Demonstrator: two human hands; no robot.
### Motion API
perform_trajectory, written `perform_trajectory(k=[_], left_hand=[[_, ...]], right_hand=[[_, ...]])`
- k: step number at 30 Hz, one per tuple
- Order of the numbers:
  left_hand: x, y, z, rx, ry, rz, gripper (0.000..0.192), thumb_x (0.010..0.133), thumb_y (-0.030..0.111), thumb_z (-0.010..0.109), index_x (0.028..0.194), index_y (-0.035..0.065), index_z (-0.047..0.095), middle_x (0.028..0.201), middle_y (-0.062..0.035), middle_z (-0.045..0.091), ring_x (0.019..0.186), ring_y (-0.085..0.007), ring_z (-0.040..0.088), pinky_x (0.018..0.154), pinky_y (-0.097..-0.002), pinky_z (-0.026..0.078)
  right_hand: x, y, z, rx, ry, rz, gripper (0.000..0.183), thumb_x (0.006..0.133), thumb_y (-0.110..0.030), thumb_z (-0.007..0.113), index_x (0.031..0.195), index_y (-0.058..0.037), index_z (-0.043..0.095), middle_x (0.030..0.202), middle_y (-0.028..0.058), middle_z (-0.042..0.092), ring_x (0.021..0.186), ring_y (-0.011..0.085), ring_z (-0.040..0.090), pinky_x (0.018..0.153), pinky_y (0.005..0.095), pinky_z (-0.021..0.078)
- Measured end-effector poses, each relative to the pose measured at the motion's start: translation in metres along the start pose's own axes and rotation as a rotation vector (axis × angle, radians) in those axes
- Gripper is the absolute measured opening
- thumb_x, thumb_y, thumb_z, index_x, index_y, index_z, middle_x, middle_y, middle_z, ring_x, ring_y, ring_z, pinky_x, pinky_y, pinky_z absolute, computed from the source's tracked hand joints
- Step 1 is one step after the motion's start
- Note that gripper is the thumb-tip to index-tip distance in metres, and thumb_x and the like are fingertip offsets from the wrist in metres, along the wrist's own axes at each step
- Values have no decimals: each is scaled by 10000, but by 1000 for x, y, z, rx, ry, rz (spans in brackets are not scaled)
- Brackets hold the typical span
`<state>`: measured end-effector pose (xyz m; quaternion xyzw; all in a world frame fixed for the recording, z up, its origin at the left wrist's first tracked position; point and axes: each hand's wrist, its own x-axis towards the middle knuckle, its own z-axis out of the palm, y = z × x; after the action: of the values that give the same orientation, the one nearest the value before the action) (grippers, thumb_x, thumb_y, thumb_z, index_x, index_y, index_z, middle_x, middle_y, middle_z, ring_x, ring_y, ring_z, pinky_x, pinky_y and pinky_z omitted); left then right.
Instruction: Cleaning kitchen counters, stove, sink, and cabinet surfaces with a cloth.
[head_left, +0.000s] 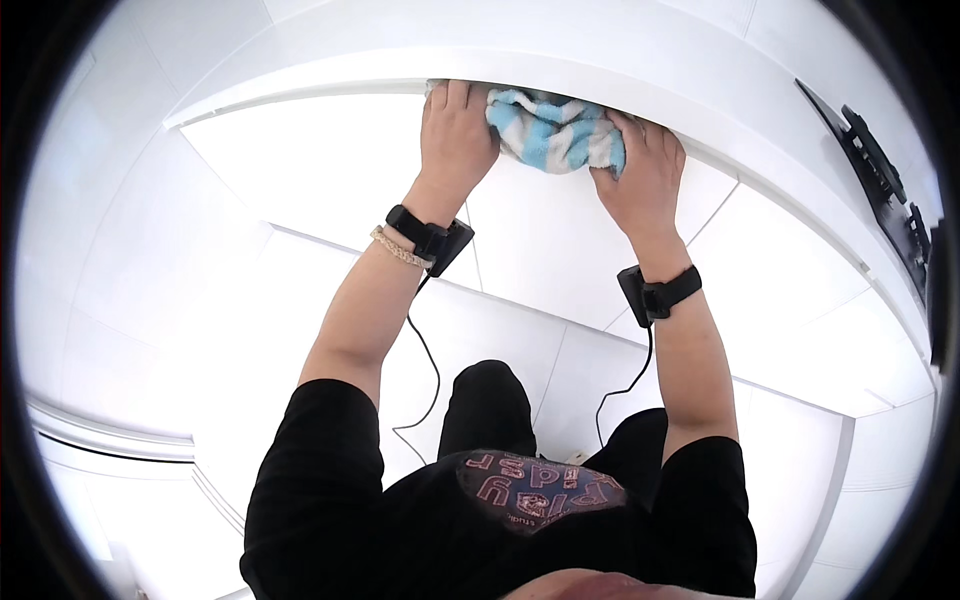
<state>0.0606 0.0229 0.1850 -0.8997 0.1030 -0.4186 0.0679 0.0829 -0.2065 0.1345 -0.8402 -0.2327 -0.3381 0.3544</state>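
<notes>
A blue-and-white patterned towel (555, 139) is bunched up at the front edge of a white countertop (525, 64). My left hand (459, 135) grips its left side, and a bit of pale cloth shows beyond the fingers. At the right side my right hand (643, 169) holds it, thumb against the cloth. The fingertips of both hands reach to the counter's edge and are partly hidden there. Between the hands, a dark strip shows just above the towel. What lies behind the cloth cannot be made out.
White cabinet fronts (540, 247) stand below the counter. A black gas hob (874, 172) sits at the right. Each wrist carries a strapped black device, the left one (450, 247) and the right one (637, 296), with cables hanging down. My knee (491, 405) is close to the cabinets.
</notes>
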Motion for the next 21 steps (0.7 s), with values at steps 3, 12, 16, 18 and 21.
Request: perform_trajectory(k=[3,12,16,18,21], left_hand=[[-4,-3,-5,-80,-14,2,495,708,3,677,1196,52,606,1130,-119,567,1072,-321,538,935,-425,440],[28,39,-31,-287,332,211,496,745,-22,689,1219,115,638,1158,-43,576,1069,-264,561,936,-389,447],[38,39,-11,-317,269,211,535,709,-65,715,1197,147,658,1118,-24,614,1059,-254,573,978,-408,443],[38,35,-15,-308,253,229,524,714,-66,712,1185,161,665,1094,-14,630,1057,-243,579,1010,-416,431],[41,23,-29,-257,197,249,516,724,-65,709,1170,193,680,1058,4,656,1057,-221,587,1060,-426,410]], right_hand=[[1,3,1,33,7,-30,564,714,-97,729,1265,-111,611,1258,102,583,1204,314,493,1091,464,332],[-20,28,-80,-256,293,-179,629,711,-10,733,1308,-185,637,1227,75,602,1180,292,539,1022,428,367],[-17,61,-81,-357,206,-59,656,722,10,759,1315,-242,634,1224,48,618,1197,260,541,1048,425,357],[-10,62,-87,-262,202,-117,660,682,39,776,1270,-237,657,1180,24,636,1159,247,565,1028,414,374],[8,51,-86,-158,133,-144,637,668,22,794,1242,-222,666,1129,27,644,1097,252,590,1000,401,386]])
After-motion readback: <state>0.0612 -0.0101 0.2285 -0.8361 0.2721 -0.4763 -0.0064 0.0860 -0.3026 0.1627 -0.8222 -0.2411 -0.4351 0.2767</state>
